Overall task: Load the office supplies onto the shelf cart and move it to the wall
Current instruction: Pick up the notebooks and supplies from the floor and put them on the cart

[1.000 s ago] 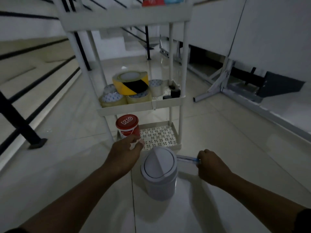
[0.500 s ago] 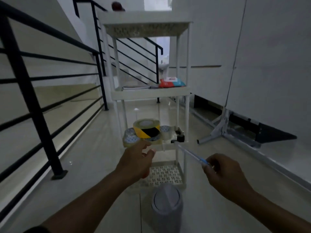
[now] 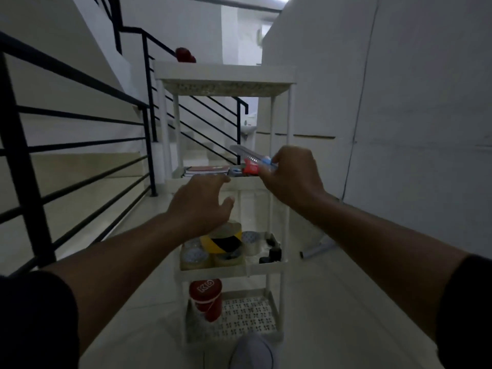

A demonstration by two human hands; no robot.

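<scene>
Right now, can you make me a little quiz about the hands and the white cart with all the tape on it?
1. True or false: the right hand holds a ruler.
2. Which tier of the shelf cart holds the yellow-and-black tape roll? A) top B) second from top C) third from top D) bottom
3. Fill in: the red tub marked KIO stands on the ______ tier.

Key:
1. True: the fingers pinch its near end.
2. C: it rests on clear tape rolls there, beneath the open left hand.
3. Bottom, at its left side, behind the grey swing-lid bin on the floor.
</scene>
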